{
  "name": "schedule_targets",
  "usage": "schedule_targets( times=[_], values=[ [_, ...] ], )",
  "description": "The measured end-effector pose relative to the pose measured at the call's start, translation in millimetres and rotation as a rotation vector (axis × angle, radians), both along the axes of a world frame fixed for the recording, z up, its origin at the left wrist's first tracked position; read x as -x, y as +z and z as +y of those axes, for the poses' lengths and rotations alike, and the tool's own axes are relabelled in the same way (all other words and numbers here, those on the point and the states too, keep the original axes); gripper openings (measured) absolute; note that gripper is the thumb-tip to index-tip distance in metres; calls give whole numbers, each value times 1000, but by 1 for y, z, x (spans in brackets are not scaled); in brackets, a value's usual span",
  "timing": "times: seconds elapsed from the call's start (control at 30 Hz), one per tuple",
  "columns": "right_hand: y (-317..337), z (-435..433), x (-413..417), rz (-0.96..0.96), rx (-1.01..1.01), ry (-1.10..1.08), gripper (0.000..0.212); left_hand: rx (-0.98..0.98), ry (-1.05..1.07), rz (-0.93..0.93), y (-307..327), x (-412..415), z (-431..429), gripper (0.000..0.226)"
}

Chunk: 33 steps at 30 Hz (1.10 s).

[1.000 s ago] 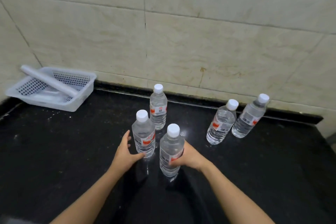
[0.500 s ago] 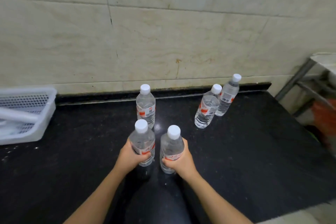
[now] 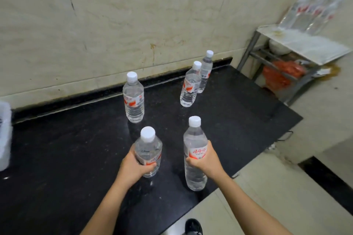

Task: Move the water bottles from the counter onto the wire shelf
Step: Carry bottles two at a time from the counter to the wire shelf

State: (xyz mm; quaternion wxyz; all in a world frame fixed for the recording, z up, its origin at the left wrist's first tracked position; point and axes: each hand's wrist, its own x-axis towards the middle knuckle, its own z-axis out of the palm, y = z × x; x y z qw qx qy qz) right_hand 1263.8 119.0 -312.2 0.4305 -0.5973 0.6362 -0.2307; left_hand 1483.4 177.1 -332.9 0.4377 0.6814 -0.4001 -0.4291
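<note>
Clear plastic bottles: your left hand (image 3: 133,166) wraps one (image 3: 148,150), your right hand (image 3: 205,160) another (image 3: 194,156), both held over the counter (image 3: 57,158). Full, they likely feel weighty and slick; grip the labelled waist. Three more (image 3: 133,99) stand behind; shelf (image 3: 298,44) lies well right.

- White basket (image 3: 4,135), at the far left of the surface (image 3: 57,158), is cut by the picture's edge and blurred.
- Bottles (image 3: 315,9) on top of the wire shelf (image 3: 298,44) are smeared; their number can't be told.
- Rear bottle (image 3: 206,66) by the wall is half hidden behind its neighbour (image 3: 190,86).
- Left hand's fingers (image 3: 150,166) cover that bottle's label (image 3: 152,158).
- Dark shoe (image 3: 193,227) is clipped at the bottom edge.
</note>
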Motion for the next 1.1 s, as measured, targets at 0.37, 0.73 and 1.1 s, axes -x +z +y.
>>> schedule_targets(
  times=[0.37,0.73,1.1],
  values=[
    [-1,60,92,14,-2,-193,61,22,64,11,1,43,17,77],
    [15,72,257,-4,121,-304,43,82,-148,75,32,217,-4,58],
    [61,82,413,-40,346,-492,55,126,-421,192,73,385,-41,56]
  ],
)
